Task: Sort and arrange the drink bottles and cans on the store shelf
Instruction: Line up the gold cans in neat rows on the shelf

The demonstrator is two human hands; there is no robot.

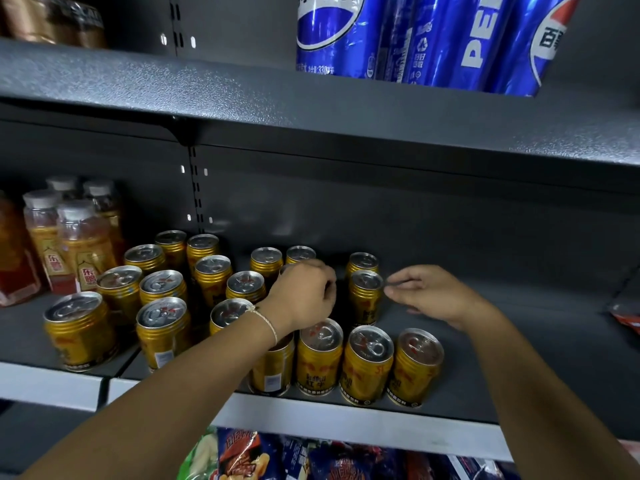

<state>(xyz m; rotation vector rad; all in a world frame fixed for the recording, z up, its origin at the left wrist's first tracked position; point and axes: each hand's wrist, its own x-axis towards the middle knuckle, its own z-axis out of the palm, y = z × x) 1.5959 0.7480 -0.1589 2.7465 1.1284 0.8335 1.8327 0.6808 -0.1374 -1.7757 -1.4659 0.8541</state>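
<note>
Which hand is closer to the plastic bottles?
Left. The left hand is over the gold cans, nearer the plastic bottles at far left; the right hand is farther right.

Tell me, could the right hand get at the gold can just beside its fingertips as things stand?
Probably yes. The right hand hovers open, fingertips almost at the rim of the can, with bare shelf on that side and nothing between them. The left hand is busy on another can further left.
</note>
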